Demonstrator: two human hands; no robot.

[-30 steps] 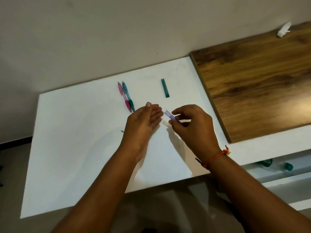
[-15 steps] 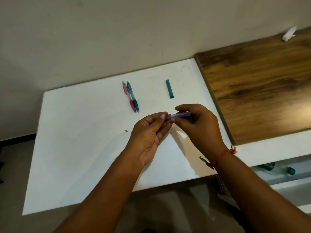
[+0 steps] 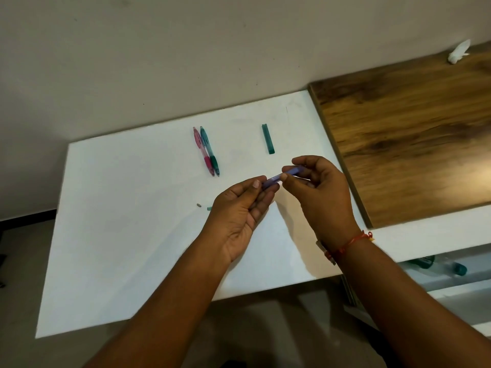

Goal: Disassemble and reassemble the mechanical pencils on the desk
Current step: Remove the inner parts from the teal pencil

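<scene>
While the purple pencil [image 3: 283, 176] is held in the air over the white bench [image 3: 132, 235], one end is pinched between the thumb and fingertips of the left hand [image 3: 239, 211] and the other end is pinched by the right hand [image 3: 318, 192]. If the two halves are pulled or twisted apart too sharply, a small inner part could be flung out and lost over the near edge of the bench, and any lead inside could be snapped. A small grey piece [image 3: 198, 205] and a small teal piece [image 3: 209, 208] lie loose just beside the left hand, where they could be swept away by a careless wrist. Such pieces could also be confused with those belonging to the pink pencil [image 3: 203, 152] and the teal pencil [image 3: 210, 151], which are laid side by side further back. A slim teal case [image 3: 267, 139] lies apart from them; its contents cannot be made out. On the shelf [image 3: 451, 285] below at the right, blurred bottle-like things [image 3: 438, 264] are kept.
</scene>
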